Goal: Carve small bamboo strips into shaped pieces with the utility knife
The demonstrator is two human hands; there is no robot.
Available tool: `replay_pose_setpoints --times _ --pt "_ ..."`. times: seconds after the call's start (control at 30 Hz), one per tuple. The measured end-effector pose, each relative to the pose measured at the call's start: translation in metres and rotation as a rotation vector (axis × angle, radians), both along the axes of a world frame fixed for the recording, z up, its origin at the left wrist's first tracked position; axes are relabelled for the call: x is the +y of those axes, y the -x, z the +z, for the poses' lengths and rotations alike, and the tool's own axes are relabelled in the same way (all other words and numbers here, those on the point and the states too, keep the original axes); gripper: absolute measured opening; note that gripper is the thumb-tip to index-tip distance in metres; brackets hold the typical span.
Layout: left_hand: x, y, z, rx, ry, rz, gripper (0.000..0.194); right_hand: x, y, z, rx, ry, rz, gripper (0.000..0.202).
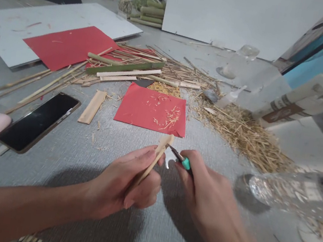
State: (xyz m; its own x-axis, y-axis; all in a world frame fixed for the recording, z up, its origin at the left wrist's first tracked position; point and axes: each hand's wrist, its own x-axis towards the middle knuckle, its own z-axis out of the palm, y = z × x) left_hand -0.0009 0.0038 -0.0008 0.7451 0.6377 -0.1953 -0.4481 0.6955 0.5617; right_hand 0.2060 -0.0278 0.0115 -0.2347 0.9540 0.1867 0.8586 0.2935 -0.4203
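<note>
Bamboo strip (161, 147), pale and split-looking at its far end, stands tilted above the middle of the near surface (207, 142), raised off it. The left hand (131, 177) has its grip wrapped round the lower length, thumb pressed along it. The right hand (205, 182) grasps a slim, teal-handled cutting tool (186, 163), whose dark point meets the strip close to its far end, on the right side.

Shaping looks under way rather than finished: the tool is at the wood, and the tip appears uneven, though it is too blurred to tell how much has been pared. Curled shavings (172, 117) lie on a red card (135, 107) just beyond the hands, which suggests some paring is done. To the left, a flat wooden piece (92, 106) lies loose on the surface, out of either grip. Farther off, a heap of thin sticks (184, 71) lies loose and unassembled; whether any are meant for this work cannot be told.
</note>
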Motion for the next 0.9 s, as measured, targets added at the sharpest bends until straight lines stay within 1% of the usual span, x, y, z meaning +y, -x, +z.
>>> replay_pose_setpoints --times 0.17,0.23,0.33,0.43,0.57,0.6,0.63,0.67,0.8,0.9 --pt "-0.001 0.001 0.004 -0.014 0.015 -0.04 0.033 -0.002 0.0 0.004 -0.056 -0.014 0.005 0.017" --pt "-0.002 0.001 0.004 -0.001 0.003 -0.025 0.033 -0.003 0.0 0.003 -0.047 0.033 0.001 0.018" --pt "-0.004 0.0 0.003 0.007 0.004 -0.014 0.033 -0.003 0.003 0.003 0.024 0.147 -0.024 0.024" --pt "-0.003 0.0 0.002 -0.041 0.015 -0.042 0.035 -0.001 0.008 0.006 0.176 0.253 -0.046 0.027" --pt "0.0 0.0 0.001 -0.135 0.033 -0.104 0.041 0.002 0.011 0.009 0.544 0.549 0.006 0.032" --pt "0.0 0.0 0.001 -0.146 0.038 -0.116 0.042 0.003 0.011 0.009 0.622 0.594 0.023 0.034" --pt "0.001 0.0 0.0 -0.152 0.041 -0.124 0.042 0.003 0.01 0.009 0.662 0.594 0.032 0.034" --pt "0.001 0.0 0.0 -0.154 0.043 -0.125 0.042 0.004 0.009 0.008 0.658 0.549 0.029 0.034" --pt "0.002 0.002 -0.003 -0.148 0.046 -0.099 0.044 0.005 0.004 0.007 0.4 0.249 -0.022 0.028" --pt "0.003 0.003 -0.003 -0.135 0.051 -0.085 0.043 0.006 0.002 0.008 0.27 0.159 -0.01 0.026"
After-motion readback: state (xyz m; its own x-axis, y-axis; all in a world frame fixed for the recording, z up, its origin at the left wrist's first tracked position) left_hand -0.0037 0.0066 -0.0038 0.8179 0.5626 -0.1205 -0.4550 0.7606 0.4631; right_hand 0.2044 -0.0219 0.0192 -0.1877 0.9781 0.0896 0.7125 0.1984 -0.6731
